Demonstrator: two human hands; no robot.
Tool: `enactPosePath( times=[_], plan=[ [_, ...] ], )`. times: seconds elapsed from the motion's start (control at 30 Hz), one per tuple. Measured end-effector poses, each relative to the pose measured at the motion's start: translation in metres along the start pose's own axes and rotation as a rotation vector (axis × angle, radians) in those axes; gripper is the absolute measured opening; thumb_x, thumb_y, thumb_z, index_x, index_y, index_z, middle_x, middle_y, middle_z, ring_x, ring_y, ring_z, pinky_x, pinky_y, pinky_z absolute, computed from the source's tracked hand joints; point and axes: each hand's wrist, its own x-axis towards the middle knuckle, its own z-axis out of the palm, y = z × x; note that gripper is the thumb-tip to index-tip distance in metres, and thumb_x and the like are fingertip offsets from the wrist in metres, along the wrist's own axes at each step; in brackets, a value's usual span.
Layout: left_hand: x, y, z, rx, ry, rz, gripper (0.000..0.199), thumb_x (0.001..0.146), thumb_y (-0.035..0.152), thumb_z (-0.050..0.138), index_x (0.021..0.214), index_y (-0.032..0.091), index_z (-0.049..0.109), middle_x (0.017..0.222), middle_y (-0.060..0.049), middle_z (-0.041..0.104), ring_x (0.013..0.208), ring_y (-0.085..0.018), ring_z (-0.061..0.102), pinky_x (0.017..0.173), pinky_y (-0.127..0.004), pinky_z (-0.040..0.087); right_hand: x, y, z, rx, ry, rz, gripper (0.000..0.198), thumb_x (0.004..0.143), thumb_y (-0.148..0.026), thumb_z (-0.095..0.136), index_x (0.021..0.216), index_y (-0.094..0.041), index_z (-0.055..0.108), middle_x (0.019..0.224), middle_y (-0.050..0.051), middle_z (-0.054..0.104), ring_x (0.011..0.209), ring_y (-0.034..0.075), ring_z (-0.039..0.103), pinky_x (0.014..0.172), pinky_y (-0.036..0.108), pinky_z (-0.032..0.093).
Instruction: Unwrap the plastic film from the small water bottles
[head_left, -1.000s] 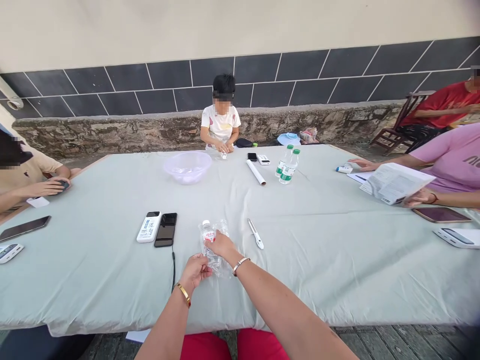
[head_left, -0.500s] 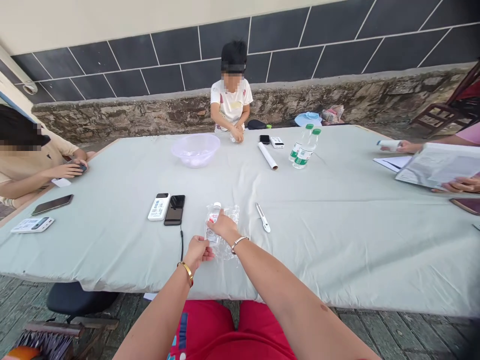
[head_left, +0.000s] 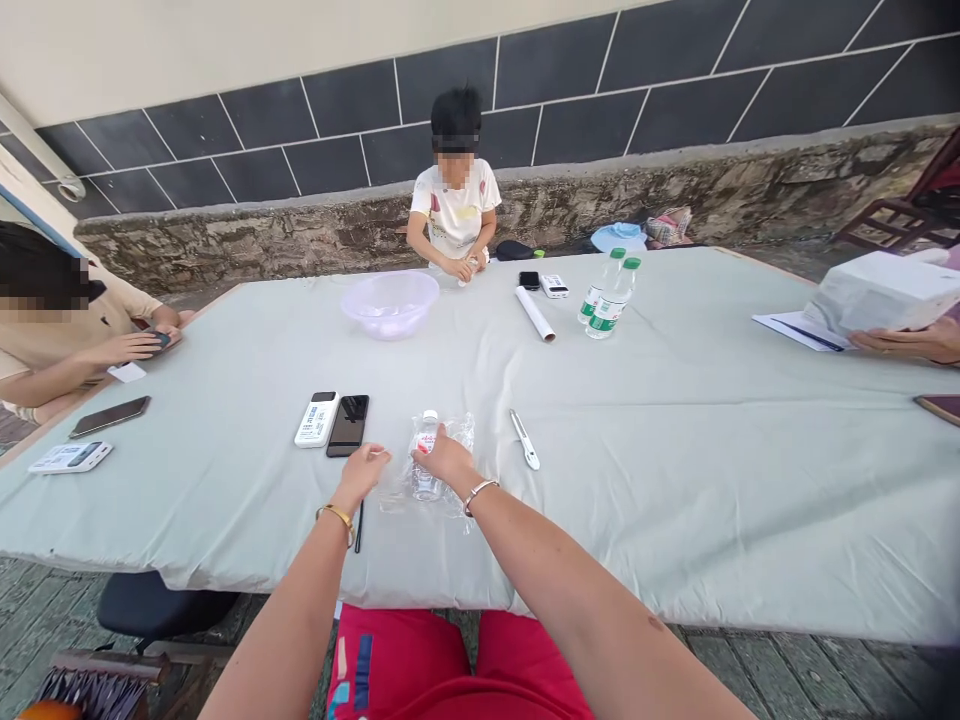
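Note:
On the table in front of me a small clear plastic bottle, with a white cap and a red and white label, lies on a sheet of clear plastic film. My right hand is closed over the bottle's right side, thumb across the label. To the bottle's left, my left hand pinches what looks like the film's left edge. A black phone lies just beyond my left hand. A white utility knife rests to the right of the film.
A white power bank lies beside the phone. Farther back are a purple basin, a white roll and two green-capped water bottles. People sit left, opposite and right; the right one holds a white box.
My left hand has moved left and away from the bottle, and the film now spreads out farther left. My right hand stays on the bottle. The person on the right has turned the white box.

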Motion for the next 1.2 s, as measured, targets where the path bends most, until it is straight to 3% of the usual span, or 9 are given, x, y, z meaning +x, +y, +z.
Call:
enactPosePath(
  times=[0.2,0.43,0.57,0.63,0.83,0.97,1.07,1.13,1.2],
  plan=[
    [0.008,-0.003,0.047,0.021,0.066,0.216,0.027,0.072,0.043,0.059,0.064,0.020,0.048,0.052,0.007,0.043,0.054,-0.011,0.044,0.056,-0.023,0.036,-0.004,0.012,-0.001,0.031,-0.046,-0.046,0.087,0.082,-0.064,0.042,0.147,-0.015,0.012,0.111,0.015,0.066,0.103,0.031,0.062,0.076,0.035,0.044],
    [0.019,-0.032,0.022,0.048,0.344,0.090,0.031,0.087,0.041,0.030,0.067,0.022,0.044,0.058,0.002,0.048,0.057,-0.015,0.047,0.056,-0.026,0.036,-0.002,0.019,0.003,0.130,-0.053,-0.061,0.091,0.080,-0.066,0.045,0.148,-0.015,0.011,0.109,0.014,0.066,0.101,0.030,0.062,0.072,0.032,0.044],
    [0.023,-0.024,0.030,0.089,0.325,0.101,0.029,0.074,0.048,0.055,0.083,0.020,0.053,0.076,-0.004,0.060,0.075,-0.021,0.057,0.064,-0.028,0.039,-0.001,0.017,0.001,0.149,-0.032,-0.043,0.094,0.078,-0.064,0.050,0.147,-0.011,0.015,0.113,0.016,0.064,0.105,0.031,0.060,0.075,0.033,0.044],
    [0.025,-0.020,0.037,0.100,0.288,0.110,0.025,0.069,0.042,0.061,0.079,0.021,0.054,0.071,-0.003,0.060,0.073,-0.021,0.057,0.064,-0.028,0.038,0.000,0.016,-0.002,0.182,-0.021,-0.012,0.095,0.075,-0.058,0.057,0.146,-0.010,0.016,0.114,0.018,0.063,0.105,0.032,0.060,0.076,0.034,0.045],
    [0.027,-0.026,0.039,0.046,0.272,0.117,0.023,0.080,0.036,0.041,0.061,0.022,0.042,0.053,0.004,0.045,0.054,-0.014,0.046,0.055,-0.024,0.034,-0.003,0.020,-0.009,0.414,-0.093,0.041,0.073,0.071,-0.040,0.068,0.133,-0.015,0.039,0.107,0.012,0.066,0.085,0.023,0.066,0.065,0.028,0.050],
    [0.028,-0.036,0.027,0.035,0.318,0.089,0.023,0.081,0.036,0.040,0.063,0.023,0.041,0.053,0.004,0.042,0.052,-0.014,0.043,0.052,-0.024,0.034,-0.019,0.049,-0.018,0.656,-0.253,-0.124,0.046,0.084,-0.042,0.052,0.125,-0.022,0.048,0.106,0.006,0.067,0.091,0.018,0.066,0.067,0.025,0.051],
    [0.030,-0.039,0.018,0.068,0.344,0.068,0.021,0.081,0.033,0.041,0.063,0.023,0.041,0.054,0.002,0.046,0.052,-0.016,0.046,0.053,-0.026,0.034,-0.026,0.082,-0.035,0.922,-0.313,-0.288,0.052,0.081,-0.049,0.052,0.125,-0.022,0.047,0.115,0.009,0.063,0.102,0.021,0.063,0.076,0.031,0.052],
    [0.029,-0.037,0.016,0.100,0.349,0.070,0.020,0.081,0.033,0.043,0.063,0.023,0.042,0.056,0.001,0.050,0.054,-0.017,0.048,0.053,-0.026,0.033,-0.021,0.101,-0.050,1.004,-0.237,-0.321,0.059,0.074,-0.053,0.058,0.122,-0.019,0.048,0.119,0.012,0.061,0.104,0.024,0.062,0.078,0.034,0.052],
    [0.027,-0.033,0.018,0.132,0.349,0.087,0.019,0.082,0.033,0.043,0.065,0.023,0.043,0.060,-0.001,0.054,0.057,-0.018,0.050,0.055,-0.027,0.033,-0.009,0.113,-0.063,1.019,-0.032,-0.334,0.062,0.068,-0.052,0.063,0.118,-0.018,0.049,0.119,0.014,0.061,0.104,0.026,0.061,0.080,0.036,0.051]
  ],
)
